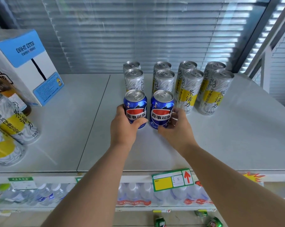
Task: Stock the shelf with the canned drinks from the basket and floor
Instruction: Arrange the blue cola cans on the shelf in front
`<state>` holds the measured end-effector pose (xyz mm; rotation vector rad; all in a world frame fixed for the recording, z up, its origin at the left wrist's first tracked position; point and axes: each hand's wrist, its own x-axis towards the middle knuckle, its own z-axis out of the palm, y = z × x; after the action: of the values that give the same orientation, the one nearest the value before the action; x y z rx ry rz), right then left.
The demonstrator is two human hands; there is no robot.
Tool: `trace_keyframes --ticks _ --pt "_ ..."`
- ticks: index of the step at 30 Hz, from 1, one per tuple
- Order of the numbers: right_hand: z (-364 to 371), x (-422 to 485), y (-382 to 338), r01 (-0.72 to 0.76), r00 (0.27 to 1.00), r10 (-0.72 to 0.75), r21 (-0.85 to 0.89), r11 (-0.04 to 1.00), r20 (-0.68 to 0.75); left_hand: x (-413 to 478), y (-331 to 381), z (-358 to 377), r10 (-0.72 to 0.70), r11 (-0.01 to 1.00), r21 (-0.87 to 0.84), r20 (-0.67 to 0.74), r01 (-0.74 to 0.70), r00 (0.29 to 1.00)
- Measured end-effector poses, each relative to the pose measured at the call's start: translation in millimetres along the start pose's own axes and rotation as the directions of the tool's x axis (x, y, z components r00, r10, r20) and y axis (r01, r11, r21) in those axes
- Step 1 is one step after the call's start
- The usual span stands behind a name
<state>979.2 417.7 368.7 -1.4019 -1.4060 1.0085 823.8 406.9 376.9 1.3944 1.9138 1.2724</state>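
Observation:
Two blue Pepsi cans stand upright side by side on the white shelf [220,136]. My left hand [123,126] grips the left blue can [135,105], thumb across its front. My right hand [176,126] grips the right blue can [162,107] from its right side and bottom. Right behind them stand several tall silver-and-yellow tea cans [189,89] in four rows of two. Green cans [159,222] lie on the floor below the shelf at the bottom edge. No basket is in view.
A blue-and-white carton [29,63] stands at the shelf's back left, with a brown bottle [9,95] and more silver-and-yellow cans [12,118] in front of it. Water bottles [45,194] fill the lower shelf. A green price tag [173,179] hangs on the shelf's front edge.

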Motion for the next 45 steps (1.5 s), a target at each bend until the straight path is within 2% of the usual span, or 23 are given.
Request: trace_keyframes --ticks 7,11,16,19,26,29,35,40,45 --pt "5.3 -2.1 0.1 -0.016 0.999 0.015 -0.01 1.0 -0.038 -2.2 -0.7 1.2 0.0 0.999 -0.034 -0.007 0.0 1.0" --pt "5.0 -5.2 1.2 -0.028 0.999 0.025 -0.075 0.997 -0.036 0.2 0.4 -4.5 0.012 0.999 0.035 0.026 -0.013 1.0" --pt "-10.3 -19.1 -13.7 -0.114 0.993 0.108 -0.125 0.986 -0.054 -4.0 4.3 -18.6 -0.012 0.988 0.152 0.044 0.006 0.999" --pt "-20.9 -34.3 -28.6 -0.103 0.991 0.088 -0.165 0.981 -0.096 -19.0 11.7 -25.2 0.011 0.983 0.182 0.002 -0.011 1.0" --pt "-44.1 -74.5 -51.0 -0.099 0.978 0.059 -0.197 0.975 -0.202 -77.4 41.5 -20.6 0.216 0.96 0.219 -0.183 -0.175 0.959" --pt "-61.1 -96.6 -51.9 -0.126 0.973 0.09 -0.164 0.978 -0.211 -102.8 57.3 -9.7 0.212 0.968 0.179 -0.215 -0.175 0.953" --pt "-128.9 -154.7 -33.7 -0.11 0.973 0.093 -0.067 0.992 -0.21 -168.0 84.5 23.6 0.2 0.974 0.141 -0.173 -0.177 0.964" --pt "-221.1 -230.1 4.0 -0.108 0.969 0.092 -0.057 0.993 -0.23 -258.7 110.1 71.8 0.139 0.985 0.121 -0.156 -0.121 0.978" --pt "-317.2 -299.4 47.9 -0.17 0.956 0.153 -0.05 0.984 -0.249 -350.7 125.9 142.0 0.105 0.989 0.113 -0.039 -0.101 0.994"
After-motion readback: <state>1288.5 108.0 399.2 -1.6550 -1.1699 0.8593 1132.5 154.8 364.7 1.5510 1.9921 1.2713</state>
